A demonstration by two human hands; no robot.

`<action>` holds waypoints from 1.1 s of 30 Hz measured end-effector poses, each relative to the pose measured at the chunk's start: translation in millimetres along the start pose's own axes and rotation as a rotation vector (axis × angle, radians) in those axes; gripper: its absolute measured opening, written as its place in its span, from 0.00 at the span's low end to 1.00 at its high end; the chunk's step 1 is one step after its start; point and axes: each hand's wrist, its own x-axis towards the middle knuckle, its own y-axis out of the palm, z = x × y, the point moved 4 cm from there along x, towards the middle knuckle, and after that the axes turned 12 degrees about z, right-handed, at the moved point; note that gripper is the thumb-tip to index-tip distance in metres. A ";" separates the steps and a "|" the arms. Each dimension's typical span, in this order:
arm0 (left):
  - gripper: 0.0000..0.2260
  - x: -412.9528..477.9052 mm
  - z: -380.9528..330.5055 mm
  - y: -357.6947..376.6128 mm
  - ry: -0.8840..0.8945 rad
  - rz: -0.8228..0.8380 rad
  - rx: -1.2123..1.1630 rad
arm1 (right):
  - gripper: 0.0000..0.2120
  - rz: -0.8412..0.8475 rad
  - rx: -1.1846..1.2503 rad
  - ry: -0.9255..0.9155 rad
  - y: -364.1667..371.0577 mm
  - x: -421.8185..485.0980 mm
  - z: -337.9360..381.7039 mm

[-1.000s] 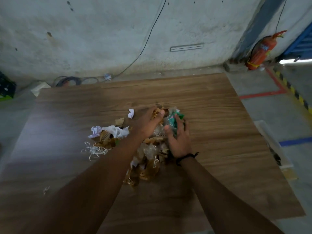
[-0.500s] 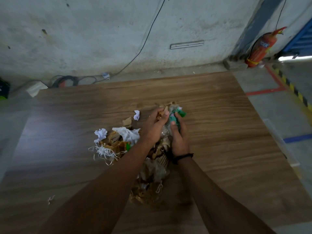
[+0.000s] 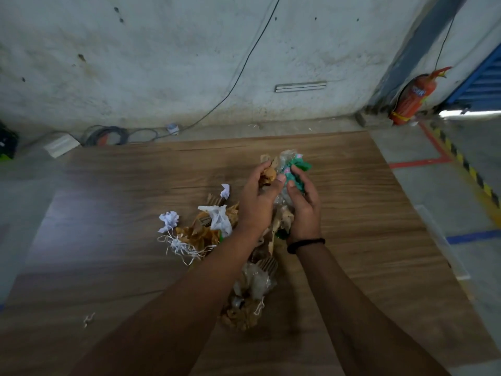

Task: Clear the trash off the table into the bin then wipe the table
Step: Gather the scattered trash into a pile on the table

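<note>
A heap of trash lies mid-table on the wooden table (image 3: 352, 213). My left hand (image 3: 257, 199) and my right hand (image 3: 302, 207) squeeze a bundle of trash (image 3: 282, 185) between them, raised above the board: brown paper, clear plastic and a green wrapper (image 3: 296, 169). Left of the hands lie crumpled white paper (image 3: 169, 219), a white tissue (image 3: 219, 217), brown scraps and white paper shreds (image 3: 180, 246). More clear plastic and brown paper (image 3: 250, 291) lies beneath my forearms. A small white ball (image 3: 225, 190) sits apart. No bin is in view.
A tiny white shred (image 3: 88, 318) lies near the table's front left. Beyond the far edge are cables (image 3: 108, 135), a white box (image 3: 61, 145) and a red fire extinguisher (image 3: 413, 96) against the wall. Floor tape marks run on the right.
Both hands have closed together round the far part of the heap and lifted a bundle off the table. The rest of the heap stays in place.
</note>
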 end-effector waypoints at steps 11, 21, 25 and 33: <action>0.22 -13.1 -50.5 23.6 0.124 -0.030 0.023 | 0.15 0.011 0.081 -0.060 -0.7 -7.0 60.9; 0.22 -7.5 -28.7 23.6 0.029 0.145 0.301 | 0.16 -0.063 -0.018 0.080 -13.8 -14.7 35.4; 0.26 -12.2 -17.4 25.3 0.003 0.113 0.272 | 0.17 -0.064 -0.027 0.091 -15.8 -17.7 30.1; 0.21 -16.8 -54.5 35.0 0.131 -0.032 0.154 | 0.18 0.005 0.015 -0.031 -8.5 -7.1 65.3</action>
